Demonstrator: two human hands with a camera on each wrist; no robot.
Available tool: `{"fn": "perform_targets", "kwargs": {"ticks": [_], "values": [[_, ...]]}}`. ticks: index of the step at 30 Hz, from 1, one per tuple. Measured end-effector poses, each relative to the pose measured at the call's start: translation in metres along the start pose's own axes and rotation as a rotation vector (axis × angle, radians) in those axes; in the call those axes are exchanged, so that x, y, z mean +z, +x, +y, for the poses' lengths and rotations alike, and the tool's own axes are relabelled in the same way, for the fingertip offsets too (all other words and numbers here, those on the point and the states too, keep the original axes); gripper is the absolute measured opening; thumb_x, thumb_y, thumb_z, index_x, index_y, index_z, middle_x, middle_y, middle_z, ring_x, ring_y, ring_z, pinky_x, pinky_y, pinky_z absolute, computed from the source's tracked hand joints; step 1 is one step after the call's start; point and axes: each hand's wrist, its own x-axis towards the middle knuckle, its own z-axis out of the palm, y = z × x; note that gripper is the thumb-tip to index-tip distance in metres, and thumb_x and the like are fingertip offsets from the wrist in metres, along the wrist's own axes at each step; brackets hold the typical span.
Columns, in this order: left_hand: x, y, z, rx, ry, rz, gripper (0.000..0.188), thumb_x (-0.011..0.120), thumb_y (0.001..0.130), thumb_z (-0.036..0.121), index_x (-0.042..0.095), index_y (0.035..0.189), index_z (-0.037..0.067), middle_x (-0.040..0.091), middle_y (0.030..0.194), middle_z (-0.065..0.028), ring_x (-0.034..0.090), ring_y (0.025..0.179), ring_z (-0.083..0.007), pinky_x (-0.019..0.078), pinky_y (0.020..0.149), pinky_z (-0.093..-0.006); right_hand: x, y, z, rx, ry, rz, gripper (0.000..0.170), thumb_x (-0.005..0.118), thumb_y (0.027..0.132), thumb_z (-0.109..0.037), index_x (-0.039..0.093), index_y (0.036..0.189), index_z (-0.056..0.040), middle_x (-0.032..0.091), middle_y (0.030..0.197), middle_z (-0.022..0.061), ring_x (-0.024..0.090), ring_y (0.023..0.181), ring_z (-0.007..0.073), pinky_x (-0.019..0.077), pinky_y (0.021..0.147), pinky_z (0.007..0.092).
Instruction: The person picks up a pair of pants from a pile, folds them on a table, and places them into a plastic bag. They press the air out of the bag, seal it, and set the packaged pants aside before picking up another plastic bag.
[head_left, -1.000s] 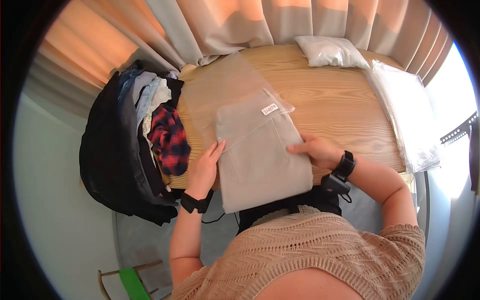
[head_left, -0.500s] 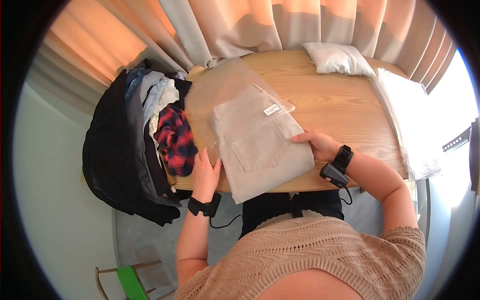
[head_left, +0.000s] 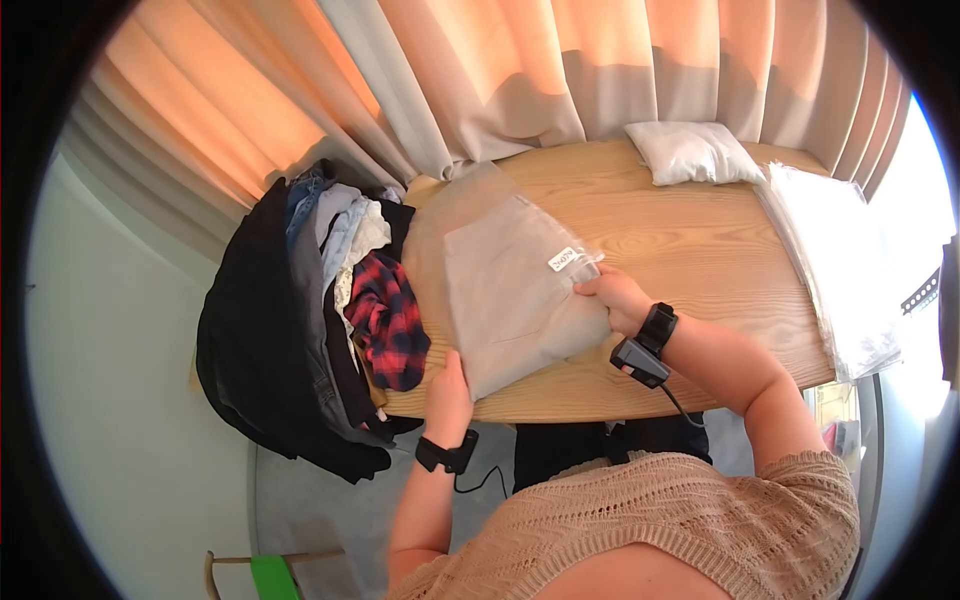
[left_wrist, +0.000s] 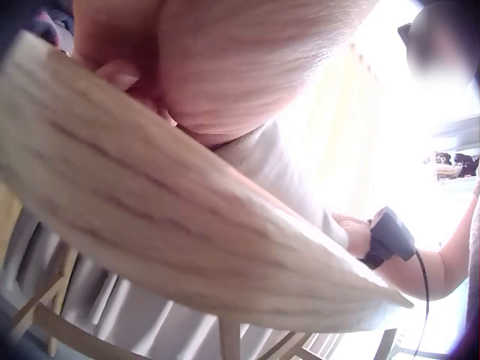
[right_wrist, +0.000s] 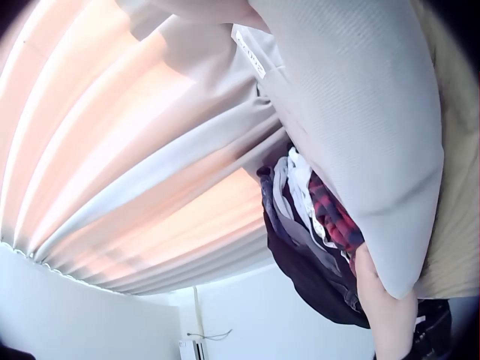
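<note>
One label now nearer right hand

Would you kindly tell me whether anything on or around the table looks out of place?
Mainly the clothes pile at the left end of the table: it is loosely heaped, with dark garments drooping past the edge, so it looks untidy. I see no spill, nor clear damage to the pale folded garment.

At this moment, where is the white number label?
In the head view, the white number label is at the far right corner of the grey folded garment, near the right hand.
</note>
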Motion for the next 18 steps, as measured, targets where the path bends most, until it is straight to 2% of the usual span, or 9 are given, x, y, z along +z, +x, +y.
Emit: {"fn": "perform_targets", "kwargs": {"ticks": [4, 8, 10, 11, 12, 14, 15, 16, 18], "values": [[0.005, -0.002, 0.028, -0.048, -0.028, -0.004, 0.017, 0.048, 0.087, 0.007, 0.043, 0.102, 0.002, 0.058, 0.067, -0.0232, 0.059, 0.064, -0.0392, 0.043, 0.054, -0.0474, -0.018, -0.002, 0.0, -0.039, 0.008, 0.095, 0.036, 0.049, 0.087, 0.002, 0.047, 0.123, -0.0006, 0.057, 0.115, 0.0138, 0.058, 0.101, 0.0245, 0.0489, 0.088, 0.0402], [0.005, -0.006, 0.055, -0.037, -0.1, 0.013, 0.046, 0.049, 0.087, 0.008, 0.036, 0.13, 0.003, 0.059, 0.067, -0.021, 0.058, 0.062, -0.0371, 0.0429, 0.053, -0.0463, -0.037, -0.01, -0.005, -0.07, 0.052, 0.142, 0.031, 0.053, 0.084, 0.003, 0.052, 0.115, 0.0019, 0.06, 0.104, 0.0133, 0.06, 0.093, 0.025, 0.0518, 0.08, 0.0389], [0.02, -0.007, 0.05, -0.01, -0.114, -0.008, 0.052, 0.05, 0.086, 0.007, 0.031, 0.135, 0.003, 0.059, 0.069, -0.02, 0.058, 0.062, -0.0365, 0.0429, 0.054, -0.0458, -0.043, -0.021, -0.013, -0.091, -0.141, 0.102, 0.03, 0.052, 0.087, -0.002, 0.05, 0.117, 0.0034, 0.06, 0.104, 0.0128, 0.06, 0.09, 0.0243, 0.0519, 0.079, 0.0365], [0.022, -0.008, 0.051, 0.026, -0.117, -0.015, 0.059, 0.051, 0.086, 0.007, 0.026, 0.14, 0.004, 0.059, 0.07, -0.0191, 0.058, 0.063, -0.0359, 0.0429, 0.055, -0.0452, -0.04, -0.033, -0.017, -0.13, -0.29, 0.087, 0.037, 0.055, 0.086, -0.01, 0.048, 0.119, 0.0046, 0.058, 0.109, 0.0178, 0.057, 0.098, 0.0296, 0.0484, 0.085, 0.0385], [0.022, -0.009, 0.051, 0.01, -0.123, -0.025, 0.059, 0.051, 0.086, 0.007, 0.026, 0.14, 0.004, 0.059, 0.07, -0.0191, 0.058, 0.063, -0.0359, 0.0429, 0.055, -0.0452, -0.04, -0.04, -0.016, -0.111, -0.296, 0.089, 0.037, 0.055, 0.086, -0.01, 0.048, 0.119, 0.0046, 0.058, 0.109, 0.0178, 0.057, 0.098, 0.0296, 0.0484, 0.085, 0.0385], [0.018, -0.011, 0.052, -0.061, -0.228, 0.001, 0.059, 0.052, 0.085, 0.006, 0.027, 0.139, 0.003, 0.059, 0.071, -0.017, 0.057, 0.064, -0.0351, 0.0424, 0.056, -0.044, -0.04, -0.05, -0.006, -0.486, -1.262, 0.381, 0.05, 0.061, 0.082, -0.019, 0.044, 0.124, 0.0046, 0.051, 0.117, 0.0245, 0.05, 0.109, 0.0371, 0.0419, 0.094, 0.0422], [0.018, -0.013, 0.05, -0.069, -0.249, 0.023, 0.059, 0.053, 0.084, 0.004, 0.028, 0.138, 0.002, 0.056, 0.068, -0.015, 0.056, 0.062, -0.0339, 0.0417, 0.056, -0.0428, -0.039, -0.059, 0.005, -0.709, -1.345, 0.397, 0.062, 0.065, 0.077, -0.024, 0.04, 0.126, 0.0043, 0.045, 0.122, 0.0285, 0.042, 0.116, 0.0416, 0.0352, 0.099, 0.0446], [0.017, -0.015, 0.049, -0.083, -0.25, 0.018, 0.059, 0.053, 0.084, 0.004, 0.028, 0.138, 0.002, 0.056, 0.068, -0.015, 0.056, 0.062, -0.0339, 0.0417, 0.056, -0.0428, -0.038, -0.069, 0.011, -0.697, -1.349, 0.385, 0.062, 0.065, 0.077, -0.024, 0.04, 0.126, 0.0043, 0.045, 0.122, 0.0285, 0.042, 0.116, 0.0416, 0.0352, 0.099, 0.0446], [0.015, -0.016, 0.047, -0.092, -0.274, 0.027, 0.059, 0.053, 0.083, 0.002, 0.029, 0.137, 0.002, 0.056, 0.067, -0.0142, 0.056, 0.062, -0.0327, 0.0417, 0.056, -0.0422, -0.017, -0.098, 0.004, -0.881, -1.685, 0.492, 0.065, 0.068, 0.075, -0.023, 0.039, 0.126, 0.0033, 0.045, 0.121, 0.0273, 0.044, 0.115, 0.0406, 0.0348, 0.1, 0.0439]]}}
